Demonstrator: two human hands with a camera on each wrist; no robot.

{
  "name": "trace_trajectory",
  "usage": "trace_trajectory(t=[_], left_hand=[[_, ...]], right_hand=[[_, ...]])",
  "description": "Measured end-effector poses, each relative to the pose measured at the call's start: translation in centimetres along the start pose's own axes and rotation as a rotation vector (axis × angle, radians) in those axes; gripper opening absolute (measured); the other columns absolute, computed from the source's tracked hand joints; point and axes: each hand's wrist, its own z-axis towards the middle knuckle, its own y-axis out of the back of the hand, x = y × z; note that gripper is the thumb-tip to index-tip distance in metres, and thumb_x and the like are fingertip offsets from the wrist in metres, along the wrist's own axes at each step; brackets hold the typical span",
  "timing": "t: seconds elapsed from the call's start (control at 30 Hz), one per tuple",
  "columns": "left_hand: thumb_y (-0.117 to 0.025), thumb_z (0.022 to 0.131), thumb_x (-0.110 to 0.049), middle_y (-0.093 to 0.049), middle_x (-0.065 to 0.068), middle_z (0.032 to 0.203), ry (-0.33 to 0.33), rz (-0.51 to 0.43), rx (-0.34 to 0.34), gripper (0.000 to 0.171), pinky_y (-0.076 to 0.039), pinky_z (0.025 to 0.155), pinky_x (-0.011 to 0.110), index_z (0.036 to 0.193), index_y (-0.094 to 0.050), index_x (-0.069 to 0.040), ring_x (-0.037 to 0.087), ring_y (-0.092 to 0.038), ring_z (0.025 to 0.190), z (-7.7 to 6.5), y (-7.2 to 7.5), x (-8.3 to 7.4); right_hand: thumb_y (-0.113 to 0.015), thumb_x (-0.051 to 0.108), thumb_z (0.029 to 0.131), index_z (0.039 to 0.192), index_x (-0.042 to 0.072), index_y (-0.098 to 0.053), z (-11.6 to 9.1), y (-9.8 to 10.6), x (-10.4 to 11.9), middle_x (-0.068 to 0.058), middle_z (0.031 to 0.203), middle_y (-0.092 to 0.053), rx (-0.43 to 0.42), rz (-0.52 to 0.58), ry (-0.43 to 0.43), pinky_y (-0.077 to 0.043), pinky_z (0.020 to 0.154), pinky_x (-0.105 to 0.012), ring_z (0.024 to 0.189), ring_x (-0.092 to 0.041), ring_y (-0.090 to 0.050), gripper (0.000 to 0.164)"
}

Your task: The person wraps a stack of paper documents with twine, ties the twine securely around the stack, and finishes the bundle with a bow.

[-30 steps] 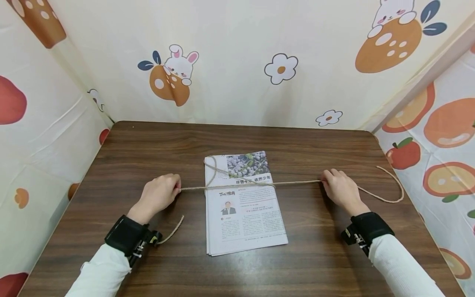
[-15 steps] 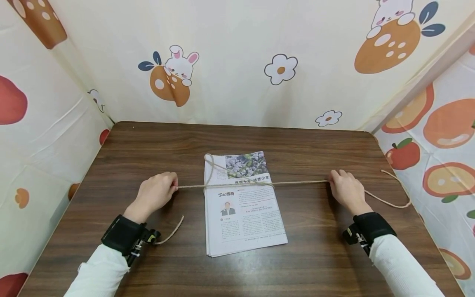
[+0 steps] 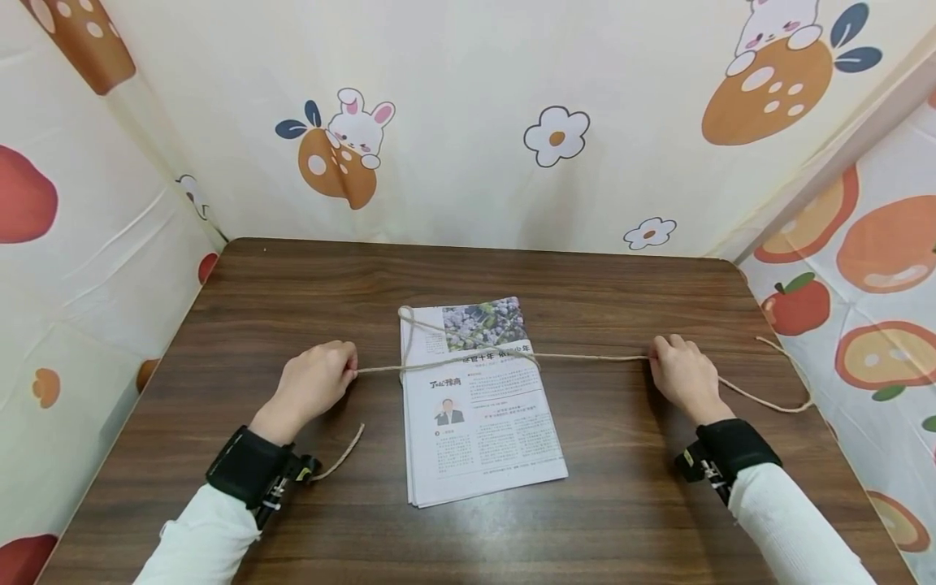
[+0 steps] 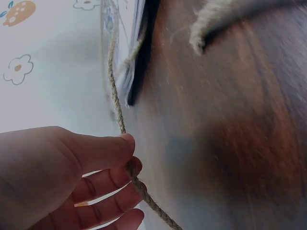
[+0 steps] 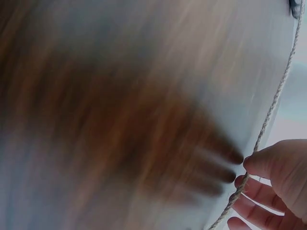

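Note:
A stack of folded newspapers (image 3: 483, 439) lies mid-table, with a thin twine rope (image 3: 585, 357) running across its upper part. Some of the rope loops over the top left corner of the stack. To the left, my left hand (image 3: 314, 380) pinches the rope between thumb and forefinger, as the left wrist view shows at the thumb (image 4: 108, 151). On the other side my right hand (image 3: 683, 375) pinches the rope the same way, seen at the thumb (image 5: 268, 160) in the right wrist view. A loose rope end trails past each hand.
The dark wooden table (image 3: 621, 504) meets a wall covering (image 3: 453, 187) printed with rabbits and flowers at its back edge. Fruit-printed sheets (image 3: 819, 309) hang along the sides. Black straps with small cameras (image 3: 249, 467) circle both wrists.
My right hand has moved slightly right along with the rope, and its loose end shifted right too. My left hand went a little left, then came back. The crossing strands on the newspapers shifted slightly.

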Motion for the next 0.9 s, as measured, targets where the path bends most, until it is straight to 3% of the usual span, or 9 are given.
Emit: trace_trajectory(t=[0.4,0.63,0.9], left_hand=[[-0.067,0.081,-0.012,-0.052,-0.001,0.069,0.001,-0.019,0.038,0.013,-0.04,0.049,0.033,0.074,-0.056,-0.012,0.016,-0.049,0.058,1.4,0.5,-0.8],[-0.064,0.083,-0.013,-0.056,0.001,0.074,-0.012,-0.034,0.015,0.007,-0.043,0.052,0.036,0.08,-0.059,-0.011,0.019,-0.054,0.062,4.1,0.8,-1.4],[-0.065,0.084,-0.013,-0.058,0.003,0.077,-0.023,-0.024,0.022,0.005,-0.045,0.055,0.036,0.084,-0.061,-0.01,0.021,-0.055,0.067,6.9,-0.1,-2.3]], right_hand=[[-0.068,0.001,0.075,0.076,0.004,-0.055,1.5,-0.2,2.8,-0.014,0.074,-0.052,-0.026,0.029,0.141,-0.04,0.049,-0.04,0.062,-0.032,-0.049,0.014],[-0.069,0.003,0.076,0.081,0.005,-0.058,2.7,-0.4,5.9,-0.011,0.075,-0.052,-0.035,0.078,0.25,-0.042,0.054,-0.039,0.066,-0.03,-0.051,0.013],[-0.069,0.007,0.077,0.083,0.005,-0.057,3.4,-1.0,8.8,-0.01,0.075,-0.051,-0.009,0.072,0.301,-0.042,0.054,-0.037,0.068,-0.03,-0.052,0.014]])
